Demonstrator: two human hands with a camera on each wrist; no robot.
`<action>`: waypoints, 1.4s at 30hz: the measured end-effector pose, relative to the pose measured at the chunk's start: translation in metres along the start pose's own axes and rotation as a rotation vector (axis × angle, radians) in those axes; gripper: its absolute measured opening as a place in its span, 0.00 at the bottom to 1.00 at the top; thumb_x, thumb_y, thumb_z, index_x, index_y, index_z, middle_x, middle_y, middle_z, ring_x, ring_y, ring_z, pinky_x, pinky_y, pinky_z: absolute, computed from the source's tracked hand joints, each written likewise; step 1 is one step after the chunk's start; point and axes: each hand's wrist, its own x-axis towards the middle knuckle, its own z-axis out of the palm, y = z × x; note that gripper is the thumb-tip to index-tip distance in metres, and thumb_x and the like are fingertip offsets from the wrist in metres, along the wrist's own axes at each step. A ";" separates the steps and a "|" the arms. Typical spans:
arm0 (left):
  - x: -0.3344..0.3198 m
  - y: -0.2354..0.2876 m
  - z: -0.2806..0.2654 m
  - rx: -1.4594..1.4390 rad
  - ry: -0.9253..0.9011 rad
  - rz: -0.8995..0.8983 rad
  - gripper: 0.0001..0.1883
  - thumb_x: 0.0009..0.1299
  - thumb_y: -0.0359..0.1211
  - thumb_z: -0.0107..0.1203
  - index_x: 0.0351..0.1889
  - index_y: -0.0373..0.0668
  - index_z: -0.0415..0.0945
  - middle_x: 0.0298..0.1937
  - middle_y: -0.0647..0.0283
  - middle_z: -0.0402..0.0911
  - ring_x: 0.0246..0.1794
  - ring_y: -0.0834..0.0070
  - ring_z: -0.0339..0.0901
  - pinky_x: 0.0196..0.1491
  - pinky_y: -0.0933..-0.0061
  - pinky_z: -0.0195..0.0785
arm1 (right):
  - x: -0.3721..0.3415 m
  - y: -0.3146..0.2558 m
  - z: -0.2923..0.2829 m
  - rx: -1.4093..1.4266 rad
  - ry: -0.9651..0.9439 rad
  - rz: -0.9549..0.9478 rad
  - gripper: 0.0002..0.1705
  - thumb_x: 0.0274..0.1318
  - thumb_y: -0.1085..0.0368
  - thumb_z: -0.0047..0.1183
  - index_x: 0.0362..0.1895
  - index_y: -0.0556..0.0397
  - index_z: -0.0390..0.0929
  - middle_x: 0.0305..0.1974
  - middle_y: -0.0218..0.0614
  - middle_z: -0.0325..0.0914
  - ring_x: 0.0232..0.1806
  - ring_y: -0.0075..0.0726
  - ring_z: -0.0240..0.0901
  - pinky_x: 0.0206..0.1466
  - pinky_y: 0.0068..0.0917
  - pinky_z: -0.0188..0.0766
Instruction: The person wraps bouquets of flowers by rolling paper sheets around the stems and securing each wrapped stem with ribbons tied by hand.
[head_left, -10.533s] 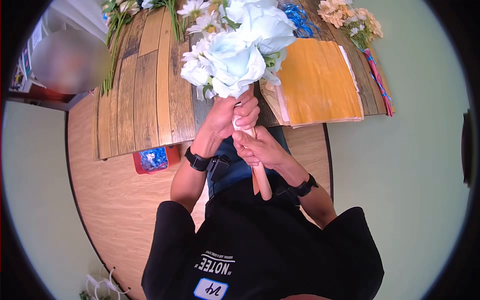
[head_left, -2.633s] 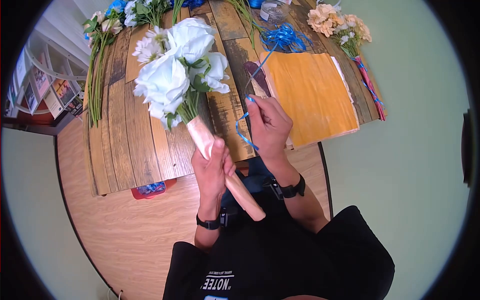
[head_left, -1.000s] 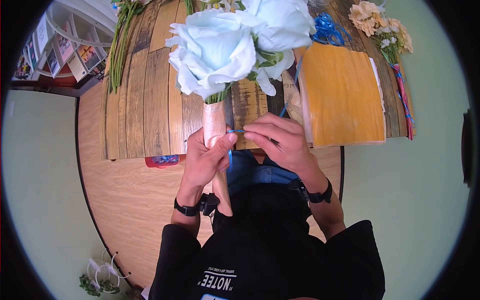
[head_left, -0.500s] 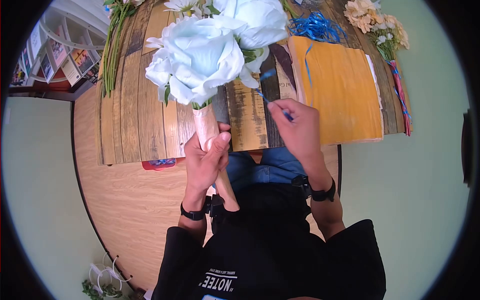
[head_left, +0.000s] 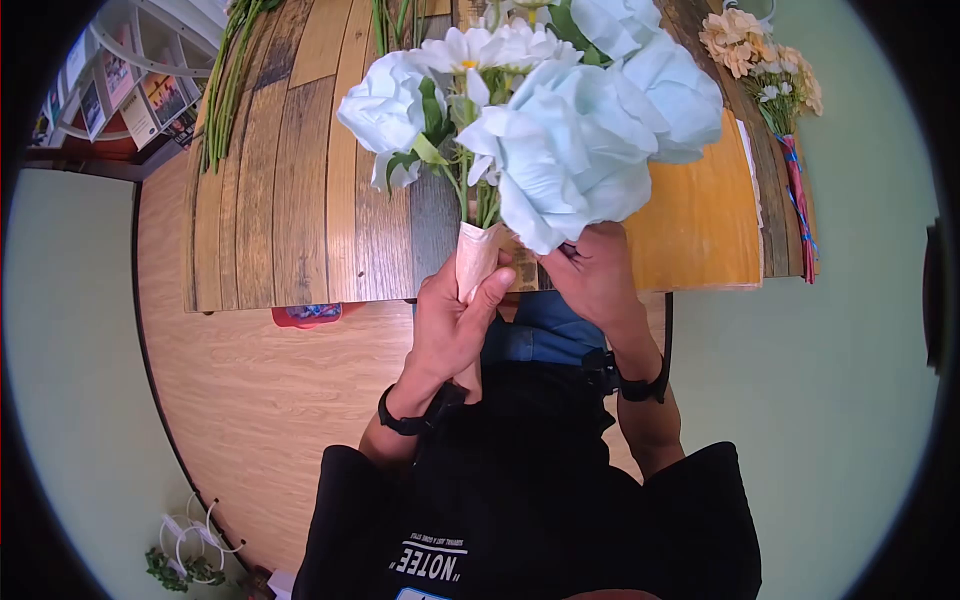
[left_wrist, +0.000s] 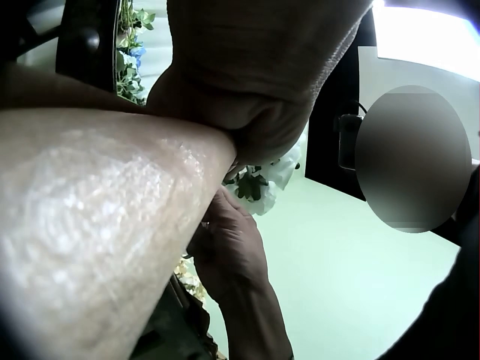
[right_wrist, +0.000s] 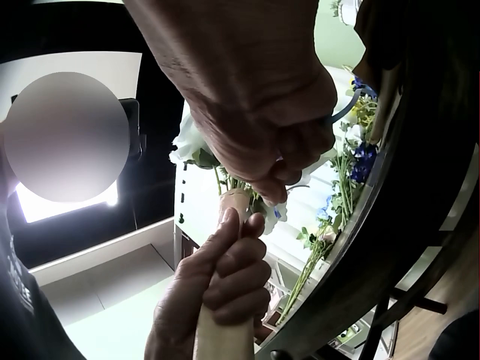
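In the head view my left hand [head_left: 450, 320] grips the paper-wrapped stem handle [head_left: 477, 258] of a bouquet. Pale blue roses [head_left: 575, 145] and white daisies [head_left: 490, 48] crowd its top, leaning right. My right hand [head_left: 597, 275] is just beside the handle, its fingertips partly hidden under the largest rose. From the right wrist view, this hand's fingers are curled around a thin blue ribbon [right_wrist: 346, 107], close above the wrap's upper end. The left wrist view is mostly filled by the pale wrap [left_wrist: 97, 217] close to the camera.
A wooden table [head_left: 300, 200] lies ahead, with green stems [head_left: 228, 100] at its left. Orange wrapping paper [head_left: 695, 220] sits at the right, partly behind the roses. Beyond it lies a small wrapped bouquet [head_left: 795, 190]. A red bin [head_left: 307, 316] shows below the table edge.
The bouquet has swung and tilted to the right, its roses now covering the blue ribbon pile. My right hand has come down beside the handle. The left hand keeps its grip.
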 end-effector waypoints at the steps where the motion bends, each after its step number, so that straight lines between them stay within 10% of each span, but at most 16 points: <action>1: -0.001 0.000 0.001 0.045 0.001 0.012 0.14 0.76 0.36 0.59 0.52 0.37 0.77 0.25 0.73 0.74 0.22 0.87 0.69 0.26 0.80 0.63 | -0.003 0.002 -0.002 0.000 -0.006 0.000 0.09 0.53 0.68 0.66 0.39 0.56 0.86 0.28 0.40 0.84 0.28 0.47 0.80 0.34 0.36 0.74; 4: 0.002 0.001 0.006 0.122 -0.011 0.043 0.14 0.76 0.37 0.59 0.52 0.36 0.77 0.25 0.70 0.75 0.23 0.84 0.70 0.28 0.77 0.66 | -0.001 0.005 -0.004 -0.070 0.001 -0.052 0.12 0.50 0.69 0.66 0.42 0.54 0.85 0.37 0.41 0.85 0.39 0.53 0.81 0.43 0.40 0.76; 6: 0.001 0.000 0.008 0.155 -0.018 0.033 0.14 0.77 0.37 0.59 0.52 0.36 0.77 0.25 0.68 0.75 0.24 0.83 0.70 0.29 0.75 0.67 | -0.003 0.000 -0.002 -0.082 0.013 -0.065 0.08 0.53 0.73 0.68 0.39 0.56 0.86 0.37 0.32 0.83 0.38 0.32 0.78 0.46 0.30 0.74; 17: -0.002 -0.013 0.019 0.303 -0.020 0.167 0.17 0.77 0.39 0.58 0.53 0.34 0.76 0.23 0.60 0.75 0.22 0.77 0.70 0.27 0.71 0.65 | -0.012 0.006 -0.013 -0.156 -0.135 -0.028 0.07 0.54 0.73 0.65 0.38 0.57 0.86 0.31 0.34 0.79 0.34 0.31 0.74 0.41 0.29 0.71; 19: -0.002 -0.020 0.018 0.362 -0.006 0.227 0.18 0.77 0.39 0.58 0.55 0.34 0.75 0.24 0.58 0.77 0.22 0.74 0.72 0.27 0.70 0.67 | -0.018 0.006 -0.004 0.615 -0.004 0.285 0.07 0.55 0.72 0.65 0.39 0.57 0.86 0.32 0.34 0.80 0.36 0.32 0.77 0.42 0.29 0.73; 25: -0.007 -0.019 0.020 0.340 0.001 0.271 0.32 0.77 0.42 0.57 0.71 0.32 0.60 0.35 0.48 0.84 0.30 0.63 0.84 0.35 0.68 0.74 | -0.013 -0.005 -0.021 -0.138 -0.196 -0.137 0.08 0.55 0.71 0.66 0.41 0.56 0.86 0.36 0.34 0.83 0.40 0.32 0.80 0.44 0.29 0.74; 42: -0.001 -0.021 0.014 0.257 0.004 0.275 0.17 0.78 0.35 0.55 0.61 0.39 0.71 0.32 0.52 0.83 0.28 0.62 0.83 0.32 0.66 0.72 | -0.039 -0.018 -0.010 -0.010 -0.117 0.096 0.09 0.55 0.73 0.66 0.41 0.55 0.84 0.29 0.31 0.80 0.25 0.25 0.72 0.29 0.20 0.65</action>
